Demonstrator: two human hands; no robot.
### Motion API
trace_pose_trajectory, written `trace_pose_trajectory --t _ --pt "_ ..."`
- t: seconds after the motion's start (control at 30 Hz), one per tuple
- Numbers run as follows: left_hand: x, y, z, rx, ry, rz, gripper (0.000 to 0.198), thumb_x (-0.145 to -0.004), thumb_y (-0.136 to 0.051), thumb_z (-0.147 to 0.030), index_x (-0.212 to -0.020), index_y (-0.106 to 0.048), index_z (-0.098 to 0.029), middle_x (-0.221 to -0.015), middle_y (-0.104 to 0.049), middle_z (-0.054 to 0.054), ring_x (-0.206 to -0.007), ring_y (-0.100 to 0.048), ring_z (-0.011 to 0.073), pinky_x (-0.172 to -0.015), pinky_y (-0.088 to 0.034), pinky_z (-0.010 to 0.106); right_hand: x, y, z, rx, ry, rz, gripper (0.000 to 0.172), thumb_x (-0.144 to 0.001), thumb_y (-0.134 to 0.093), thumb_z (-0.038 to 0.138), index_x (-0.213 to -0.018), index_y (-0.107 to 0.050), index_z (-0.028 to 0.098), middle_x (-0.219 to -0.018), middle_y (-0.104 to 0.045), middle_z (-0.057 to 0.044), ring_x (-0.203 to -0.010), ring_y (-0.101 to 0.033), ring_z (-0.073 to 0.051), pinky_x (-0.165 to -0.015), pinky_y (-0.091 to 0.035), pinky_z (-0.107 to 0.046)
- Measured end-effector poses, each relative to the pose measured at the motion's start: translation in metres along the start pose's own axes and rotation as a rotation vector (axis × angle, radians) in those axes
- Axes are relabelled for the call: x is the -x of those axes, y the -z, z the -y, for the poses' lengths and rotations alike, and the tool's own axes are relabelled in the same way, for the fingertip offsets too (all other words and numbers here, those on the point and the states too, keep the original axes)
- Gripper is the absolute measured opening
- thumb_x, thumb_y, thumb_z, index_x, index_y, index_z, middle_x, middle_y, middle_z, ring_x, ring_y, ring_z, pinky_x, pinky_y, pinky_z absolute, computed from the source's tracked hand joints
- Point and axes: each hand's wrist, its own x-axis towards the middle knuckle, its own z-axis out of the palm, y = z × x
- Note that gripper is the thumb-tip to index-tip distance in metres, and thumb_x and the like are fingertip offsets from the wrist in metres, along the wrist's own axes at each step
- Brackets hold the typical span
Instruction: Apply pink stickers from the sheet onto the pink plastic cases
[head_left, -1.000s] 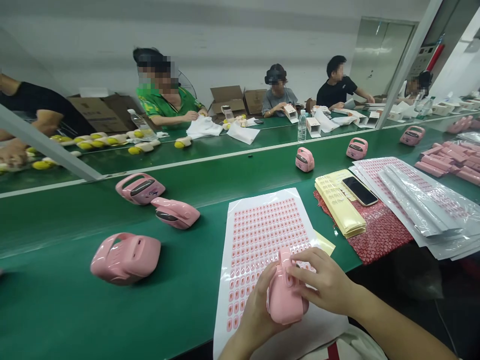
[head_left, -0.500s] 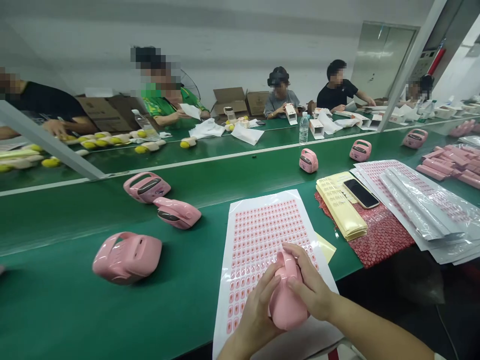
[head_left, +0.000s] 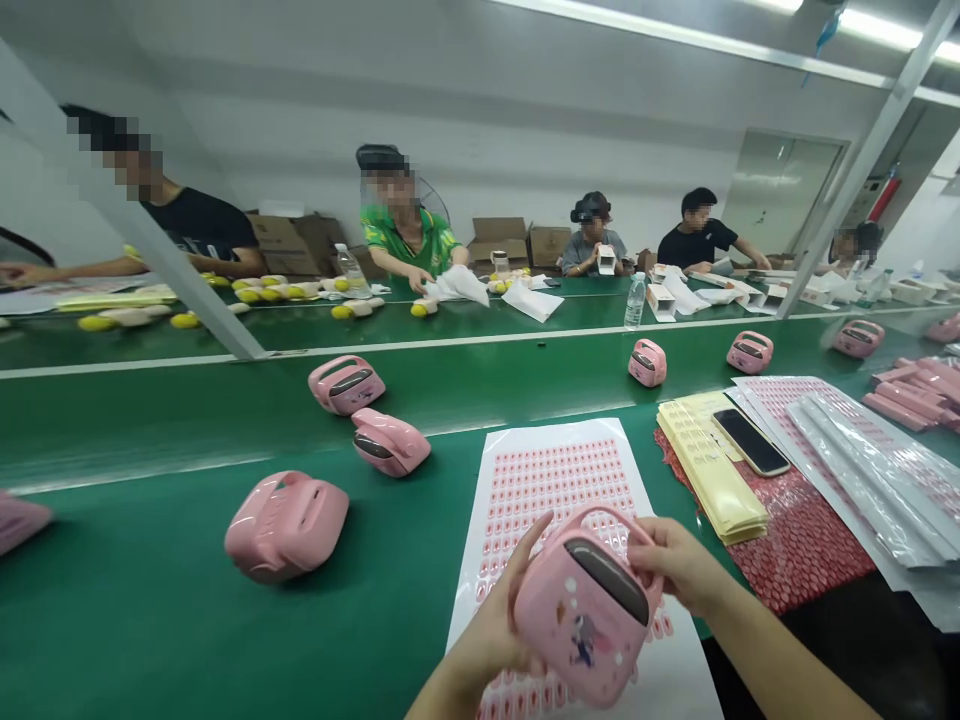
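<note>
Fingers [head_left: 646,548] of the right hand [head_left: 679,568] pinch the handle end of the pink case [head_left: 581,612] and the left hand [head_left: 487,640] cups its other side, so both are closed on it. A moment ago its plain back faced up; now it is turned over and raised, with the dark window and cartoon print showing. It hangs just above the sticker sheet [head_left: 555,470] on the green tabletop [head_left: 150,620], with other cases [head_left: 287,525] lying to the left.

The pink case [head_left: 585,610] hides the palm of the left hand [head_left: 495,630] and the near end of the sticker sheet [head_left: 555,480], which runs off at six o'clock. At nine o'clock a second case [head_left: 19,520] is cut by the edge. The sticker print is too small to read.
</note>
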Motion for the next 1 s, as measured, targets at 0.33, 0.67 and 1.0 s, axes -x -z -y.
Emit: trace_pose_trajectory --t 0.33,0.67,1.0 --pt "-0.079 0.062 0.014 -0.472 -0.073 -0.498 0.035 -0.063 -0.057 -0.042 -0.087 -0.058 -0.016 -0.083 -0.061 0.008 -0.080 -0.058 0.0234 -0.078 -0.045 0.039 -0.121 0.016 0.088 0.864 0.098 -0.433 0.020 -0.064 -0.055 0.023 -0.050 -0.043 0.017 -0.046 -0.040 0.006 -0.046 -0.039 -0.008 -0.043 -0.025 -0.020" --pt "-0.078 0.061 0.020 -0.660 -0.110 -0.420 0.022 -0.070 -0.051 -0.030 -0.084 -0.061 -0.017 -0.077 -0.062 0.006 -0.073 -0.058 0.0180 -0.069 -0.046 0.030 -0.260 0.008 0.112 0.948 -0.001 -0.633 0.020 -0.085 -0.050 0.029 -0.098 -0.056 0.014 -0.095 -0.059 -0.005 -0.082 -0.057 -0.015 -0.071 -0.048 -0.031" --pt "-0.080 0.050 0.016 -0.635 -0.086 -0.437 0.017 -0.066 -0.054 -0.027 -0.079 -0.062 -0.020 -0.073 -0.060 0.004 -0.075 -0.053 0.0205 -0.074 -0.040 0.035 -0.258 -0.060 0.115 1.128 0.269 -0.519 0.030 -0.082 -0.051 0.022 -0.110 -0.047 0.013 -0.119 -0.040 -0.016 -0.111 -0.042 -0.027 -0.087 -0.036 -0.035"
